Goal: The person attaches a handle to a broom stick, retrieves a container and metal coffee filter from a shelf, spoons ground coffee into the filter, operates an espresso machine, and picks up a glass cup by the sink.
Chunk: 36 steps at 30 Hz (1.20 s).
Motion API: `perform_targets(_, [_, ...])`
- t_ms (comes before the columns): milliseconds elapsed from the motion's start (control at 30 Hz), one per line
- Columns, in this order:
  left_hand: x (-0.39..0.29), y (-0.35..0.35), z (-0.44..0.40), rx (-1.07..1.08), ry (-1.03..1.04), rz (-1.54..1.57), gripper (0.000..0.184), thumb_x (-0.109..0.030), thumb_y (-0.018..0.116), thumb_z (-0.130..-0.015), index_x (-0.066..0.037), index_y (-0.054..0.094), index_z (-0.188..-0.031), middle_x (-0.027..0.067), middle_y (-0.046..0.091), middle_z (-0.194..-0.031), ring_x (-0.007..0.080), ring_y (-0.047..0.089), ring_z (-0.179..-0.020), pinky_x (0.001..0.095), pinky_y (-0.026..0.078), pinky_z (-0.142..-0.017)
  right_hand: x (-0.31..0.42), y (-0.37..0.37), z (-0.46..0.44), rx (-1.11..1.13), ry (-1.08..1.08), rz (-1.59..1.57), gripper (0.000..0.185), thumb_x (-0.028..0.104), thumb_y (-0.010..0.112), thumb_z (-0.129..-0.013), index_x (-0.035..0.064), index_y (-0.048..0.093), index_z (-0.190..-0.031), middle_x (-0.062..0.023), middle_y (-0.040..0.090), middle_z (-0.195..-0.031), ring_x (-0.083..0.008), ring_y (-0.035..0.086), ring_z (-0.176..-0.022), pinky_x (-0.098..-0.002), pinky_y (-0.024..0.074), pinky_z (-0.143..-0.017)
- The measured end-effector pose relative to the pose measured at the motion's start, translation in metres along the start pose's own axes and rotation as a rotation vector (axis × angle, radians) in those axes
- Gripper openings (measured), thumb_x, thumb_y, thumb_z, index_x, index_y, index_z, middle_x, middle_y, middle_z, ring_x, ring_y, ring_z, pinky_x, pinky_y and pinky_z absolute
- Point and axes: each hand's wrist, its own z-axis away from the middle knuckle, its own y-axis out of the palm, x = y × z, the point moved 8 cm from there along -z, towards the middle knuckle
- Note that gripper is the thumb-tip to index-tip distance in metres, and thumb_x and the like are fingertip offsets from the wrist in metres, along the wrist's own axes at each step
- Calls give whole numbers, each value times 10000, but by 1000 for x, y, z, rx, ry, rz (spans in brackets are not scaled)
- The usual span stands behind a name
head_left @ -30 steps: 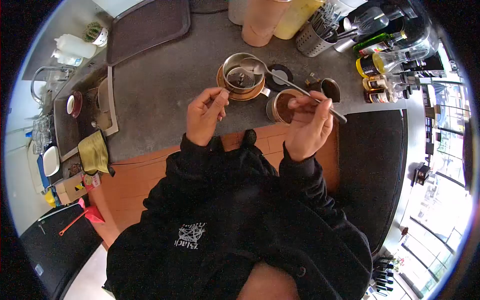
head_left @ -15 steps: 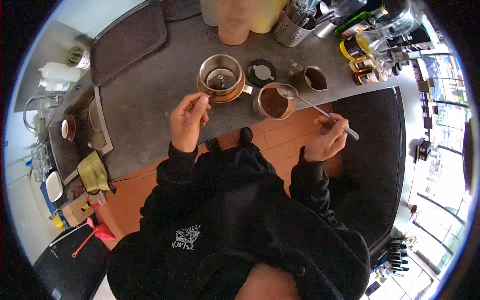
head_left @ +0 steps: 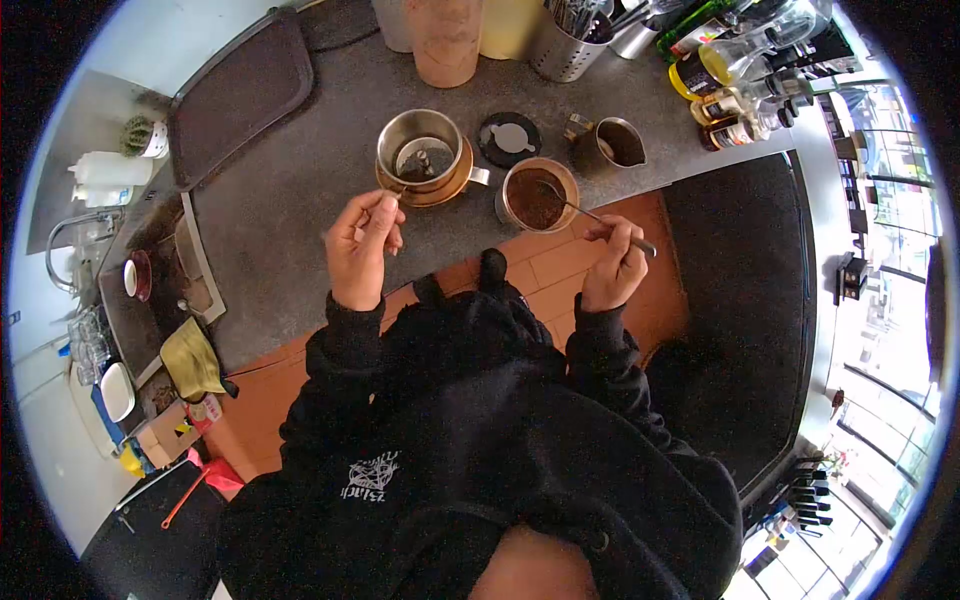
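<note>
My left hand (head_left: 362, 250) is closed, its thumb and fingertips pinching the small side tab of a metal coffee filter (head_left: 453, 150). The filter is a steel cup with a short post inside, standing on a copper-coloured saucer-like base (head_left: 462, 180). In my right hand (head_left: 614, 268) is a long-handled spoon (head_left: 592, 213). Its bowl dips into dark brown ground coffee (head_left: 530, 200) in a round container (head_left: 508, 208) near the counter's front edge. Behind that container lies a black round lid (head_left: 510, 138) with a pale metal disc on it.
A metal pitcher (head_left: 610, 148) stands right of the lid. At the back are a perforated utensil holder (head_left: 568, 52), a tall brownish container (head_left: 447, 45) and several bottles (head_left: 735, 100). A dark tray (head_left: 240, 100) lies at back left. Beside the sink (head_left: 185, 240) hangs a yellowish cloth (head_left: 192, 358).
My right hand has moved left, lowering the spoon's bowl from over the container's rim into the ground coffee. My left hand stays at the filter's tab. The view has shifted slightly.
</note>
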Motion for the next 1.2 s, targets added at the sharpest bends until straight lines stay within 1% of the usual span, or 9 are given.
perform_targets(67, [0,-1,0,-4,-2,-12,232,-247,567,-862,-35,599,-952,25,558,-728,57,479,-566,206,387,-489,-1,2,1,4,38,-4,310,202,362,-946,-34,535,-845,-93,555,-702,-149,538,-632,-276,450,-605])
perform_targets(133, [2,1,0,34,2,12,176,-168,510,-889,-17,569,-957,28,551,-778,69,470,-589,210,371,-500,-4,3,1,7,77,-8,308,208,364,-946,-29,534,-847,-89,553,-696,-146,538,-629,-272,449,-599])
perform_targets(233, [2,1,1,25,-8,-12,169,-159,504,-890,-18,569,-956,29,550,-780,70,470,-587,210,369,-501,-10,0,-1,-43,140,-94,311,222,366,-947,-27,526,-852,-85,553,-679,-138,537,-619,-268,449,-592])
perform_targets(533, [2,1,0,25,-15,-8,173,-174,512,-888,-27,576,-954,28,550,-777,70,473,-592,212,367,-504,-11,-8,-8,-143,205,-299,319,261,384,-942,-10,522,-845,-74,550,-637,-130,529,-568,-258,451,-560])
perform_targets(667, [2,1,0,11,-20,-17,180,-179,514,-888,-23,576,-953,26,551,-779,68,472,-592,212,366,-504,-21,-11,-9,-194,284,-450,325,296,428,-924,0,527,-833,-69,548,-622,-135,520,-550,-253,441,-541])
perform_targets(800, [2,-1,0,-2,-8,9,226,-233,564,-863,-31,594,-961,27,559,-737,65,488,-573,206,390,-490,-30,-14,-9,-234,362,-569,324,314,463,-908,9,526,-820,-61,537,-613,-140,504,-533,-255,429,-527])
perform_targets(900, [4,0,-1,0,-3,26,225,-228,566,-862,-27,593,-960,32,559,-737,66,488,-572,206,390,-491,-30,-18,-10,-269,398,-557,317,312,461,-910,18,522,-808,-57,528,-609,-138,496,-535,-258,419,-522])
perform_targets(1133, [0,0,1,-17,-6,-2,216,-224,569,-860,-31,598,-953,25,559,-742,62,484,-574,206,385,-495,-12,-15,-22,-253,404,-666,294,296,445,-919,24,511,-831,-51,520,-613,-134,467,-541,-265,412,-536])
perform_targets(1200, [1,-1,2,-27,-17,-16,212,-222,568,-861,-33,599,-953,22,558,-743,62,482,-577,205,383,-498,-1,-9,-28,-215,376,-775,288,291,437,-923,24,506,-841,-51,522,-617,-140,456,-545,-281,407,-551])
